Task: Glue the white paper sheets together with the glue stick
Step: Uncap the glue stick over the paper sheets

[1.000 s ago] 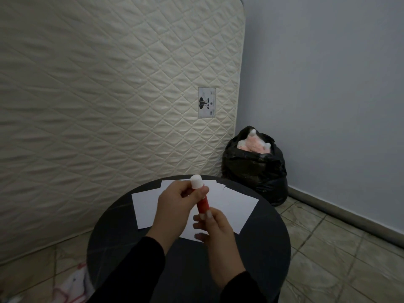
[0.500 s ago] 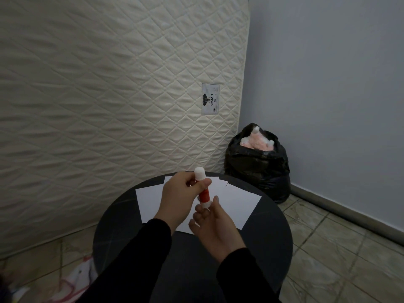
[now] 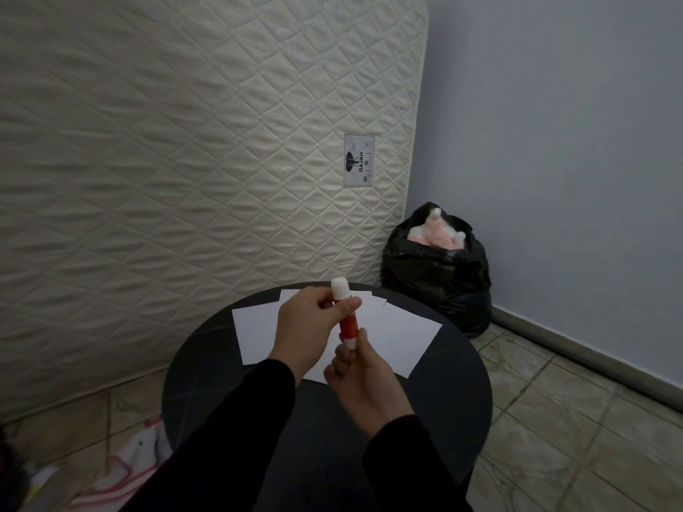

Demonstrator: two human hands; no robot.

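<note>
A quilted cream mattress point(image 3: 177, 171) stands on edge against a pale blue wall point(image 3: 554, 142), and a black bag point(image 3: 438, 275) with something pink and fluffy showing at its mouth sits in the corner on the tiled floor point(image 3: 576, 419). In front, a round dark tabletop point(image 3: 451, 397) carries overlapping white paper sheets point(image 3: 399, 330); how many there are is hard to tell, since the hands cover their middle. The glue stick point(image 3: 347, 319) is held upright above the sheets. The left hand point(image 3: 306, 327) has its grip clamped round the upper part just under the white cap, while the right hand point(image 3: 364, 382) pinches the white base with its fingertips. Crumpled cloth point(image 3: 125, 463) on the floor at lower left is cut off and unclear
</note>
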